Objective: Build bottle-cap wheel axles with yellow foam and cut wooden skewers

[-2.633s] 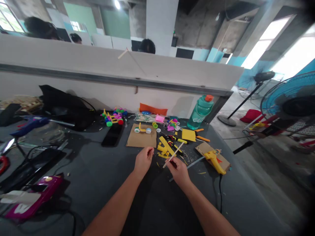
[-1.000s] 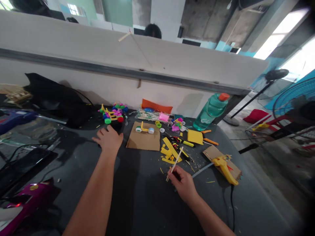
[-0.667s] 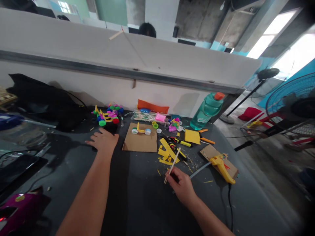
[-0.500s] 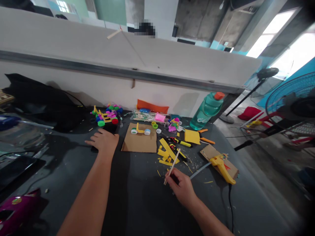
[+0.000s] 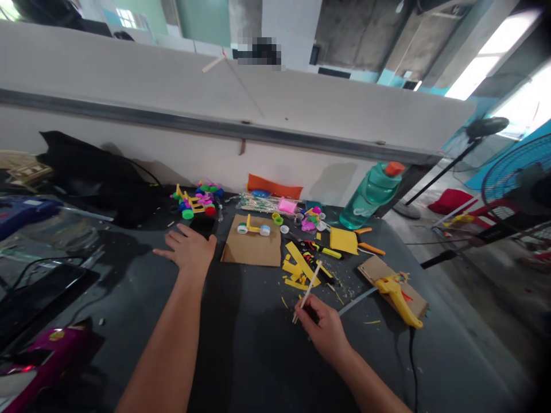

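Note:
My right hand (image 5: pixel 322 330) pinches a thin pale wooden stick (image 5: pixel 310 284), tilted upright above the dark table. Beyond its tip lie cut yellow strips (image 5: pixel 301 264) and a box cutter (image 5: pixel 326 250). My left hand (image 5: pixel 189 249) is spread, palm down, its fingers beside a flat black object (image 5: pixel 203 225) that it partly covers; whether they touch I cannot tell. Between the hands, farther back, a cardboard sheet (image 5: pixel 252 249) carries a small yellow piece with bottle-cap wheels (image 5: pixel 253 229). A colourful toy-like assembly with cap wheels (image 5: pixel 196 202) stands behind my left hand.
On the right, a yellow glue gun (image 5: pixel 400 301) rests on cardboard, its cord trailing forward. A teal bottle (image 5: pixel 368 195) stands at the back, near orange-handled pliers (image 5: pixel 371 248). A purple device (image 5: pixel 47 358) and a black phone (image 5: pixel 47 301) lie left. A partition (image 5: pixel 172 137) borders the table.
The view has shifted slightly, so everything appears farther right. My left hand's fingers look a little more spread. My right hand keeps hold of the stick in about the same place.

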Available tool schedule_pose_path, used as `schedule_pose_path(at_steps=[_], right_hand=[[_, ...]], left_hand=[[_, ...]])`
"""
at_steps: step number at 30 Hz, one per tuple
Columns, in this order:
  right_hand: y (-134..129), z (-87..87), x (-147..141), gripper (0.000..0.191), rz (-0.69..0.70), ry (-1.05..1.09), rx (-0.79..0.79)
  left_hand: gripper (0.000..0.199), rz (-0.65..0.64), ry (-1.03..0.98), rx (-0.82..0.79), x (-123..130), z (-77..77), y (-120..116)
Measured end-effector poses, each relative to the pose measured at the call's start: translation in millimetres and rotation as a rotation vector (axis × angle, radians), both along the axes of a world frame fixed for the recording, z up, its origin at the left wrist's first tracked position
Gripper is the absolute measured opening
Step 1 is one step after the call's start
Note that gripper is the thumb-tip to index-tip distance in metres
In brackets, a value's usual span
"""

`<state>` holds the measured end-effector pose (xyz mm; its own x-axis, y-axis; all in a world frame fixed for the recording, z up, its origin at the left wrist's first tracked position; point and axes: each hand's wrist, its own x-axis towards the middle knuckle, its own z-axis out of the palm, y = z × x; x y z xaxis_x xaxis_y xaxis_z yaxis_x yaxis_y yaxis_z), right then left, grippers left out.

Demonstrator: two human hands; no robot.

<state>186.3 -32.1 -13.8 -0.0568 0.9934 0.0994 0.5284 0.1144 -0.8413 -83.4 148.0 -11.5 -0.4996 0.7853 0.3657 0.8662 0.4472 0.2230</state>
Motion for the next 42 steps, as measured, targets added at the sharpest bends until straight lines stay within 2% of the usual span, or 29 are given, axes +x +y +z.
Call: schedule_pose_path(at_steps=[2,6,11,13,18,27,31,37,42], right_hand=[[-0.5,-1.4,0.0,0.015,0.003,0.012,-0.002],[-0.8,-2.2,-1.0,0.016,0.009,0.030,-0.010],[-1.3,-2.6,-0.7,0.015,0.000,0.025,-0.019],[-1.6,-4.5,0.8,0.016,-0.005,0.022,-0.017],[-0.1,-9.4,3.5,0.018,-0.033,0.013,-0.034],[-0.2,-6.4,2.3,0.017,-0.023,-0.009,-0.030],[-0.9,-5.6,2.4,0.017,-0.021,-0.006,-0.030],[0.1,-5.5,2.7,0.017,-0.012,-0.001,-0.029],[0.4,-5.5,2.1,0.019,-0.022,-0.020,-0.018]], left_hand=[[0.070,-0.001,-0.029,0.050,-6.4,4.4,-10.1],[0.050,0.013,-0.134,0.039,-24.8,11.6,-24.8],[0.034,-0.068,-0.128,0.110,-31.1,3.8,-38.8],[0.035,-0.085,-0.091,0.122,-30.0,-1.3,-42.2],[0.045,-0.169,-0.050,0.034,-34.5,-5.6,-40.8],[0.039,-0.133,-0.182,0.123,-53.8,-16.0,-35.3],[0.039,-0.204,-0.125,0.124,-55.2,-20.8,-37.1],[0.046,-0.230,-0.107,-0.021,-48.2,-18.4,-31.2],[0.049,-0.202,-0.187,0.004,-48.9,-16.1,-26.8]])
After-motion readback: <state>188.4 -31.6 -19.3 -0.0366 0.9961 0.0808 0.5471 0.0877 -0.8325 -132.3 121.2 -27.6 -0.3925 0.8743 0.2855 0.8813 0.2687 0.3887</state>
